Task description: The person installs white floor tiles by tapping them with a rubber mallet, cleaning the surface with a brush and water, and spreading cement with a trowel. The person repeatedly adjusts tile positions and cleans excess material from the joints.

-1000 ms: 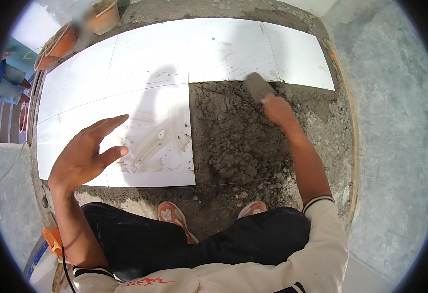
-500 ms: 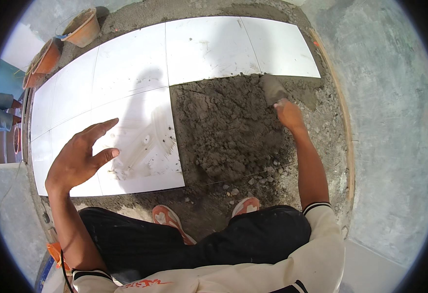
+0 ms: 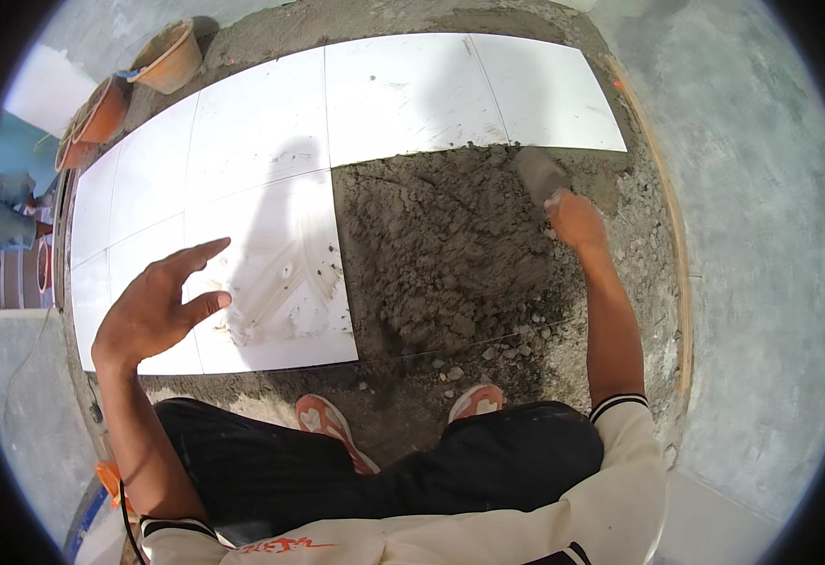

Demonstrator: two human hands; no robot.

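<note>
My right hand [image 3: 577, 220] is closed around the handle of a trowel [image 3: 541, 174]. The trowel's blade rests at the far right of a rough bed of grey mortar [image 3: 445, 250], close to the edge of the white tiles [image 3: 398, 99]. Over the smeared tiles on the left hovers my left hand [image 3: 163, 306], thumb and fingers apart, with nothing in it. The mortar fills a gap bordered by tiles on its left and far sides. My hand hides most of the trowel handle.
Mortar-stained buckets [image 3: 169, 61] stand at the far left. A wooden strip [image 3: 662, 188] runs along the grey wall [image 3: 760, 254] on the right. Small stones [image 3: 497, 356] lie near my shoes [image 3: 328, 419]. Another person [image 3: 8, 212] shows at the far left edge.
My right hand and the trowel have moved slightly to the right. The left hand stays nearly in place, and the whole view has shifted a little.
</note>
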